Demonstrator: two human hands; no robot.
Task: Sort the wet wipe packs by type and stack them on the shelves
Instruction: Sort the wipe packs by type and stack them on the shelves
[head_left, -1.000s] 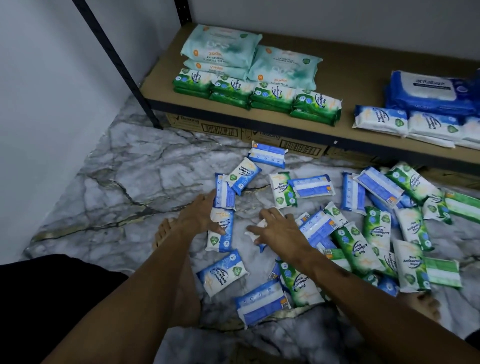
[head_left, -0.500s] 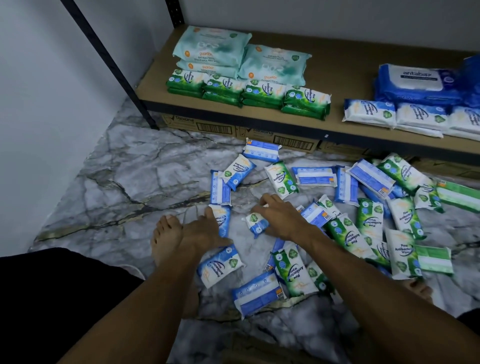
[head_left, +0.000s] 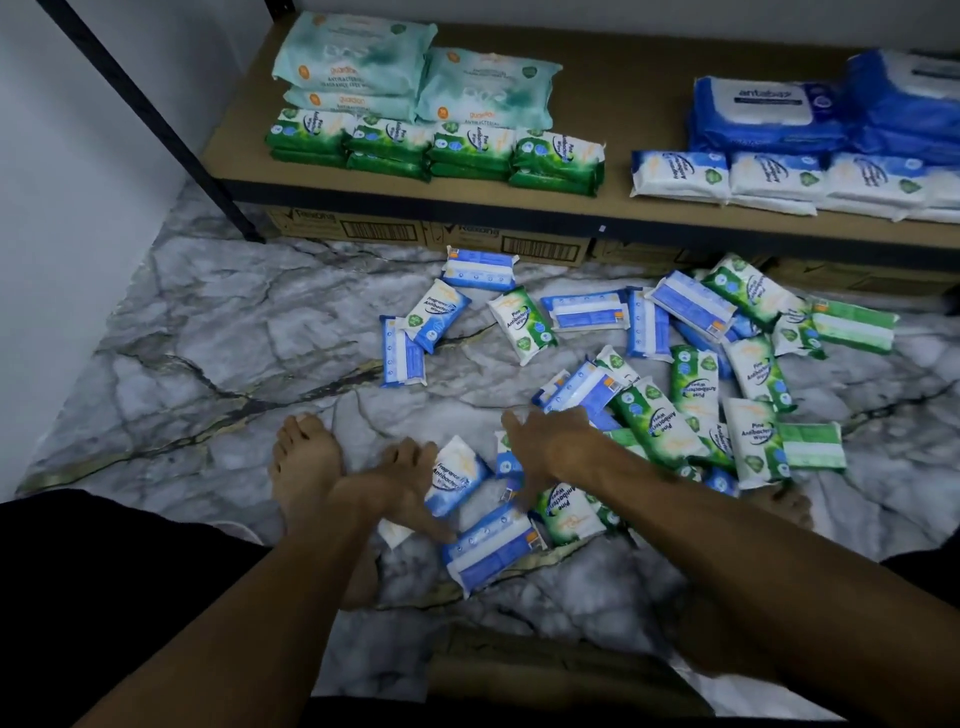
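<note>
Dozens of small soft-film wipe packs are lying scattered on the glossy marble-patterned floor, from the centre out toward three o'clock. They are flat, pillow-shaped and crinkly; some are printed blue and white, others green and white. At twelve o'clock a matte brown shelf board is carrying sorted stacks. Large pale teal packs are sitting behind a row of green pine packs at eleven o'clock. Bulky blue packs are standing behind a row of blue-white packs at two o'clock. Printed cardboard boxes are showing beneath the board. The left hand is lying at six o'clock, spread wide across the left end of a blue-white fragrance-free pack, thumb stretched along its lower edge. Whether it is clamping the pack or only touching it, I cannot tell. The right hand, just to its three o'clock, is hovering palm down with fingers extended and released, covering a small blue pack. A bare foot is resting at the left hand's nine o'clock.
</note>
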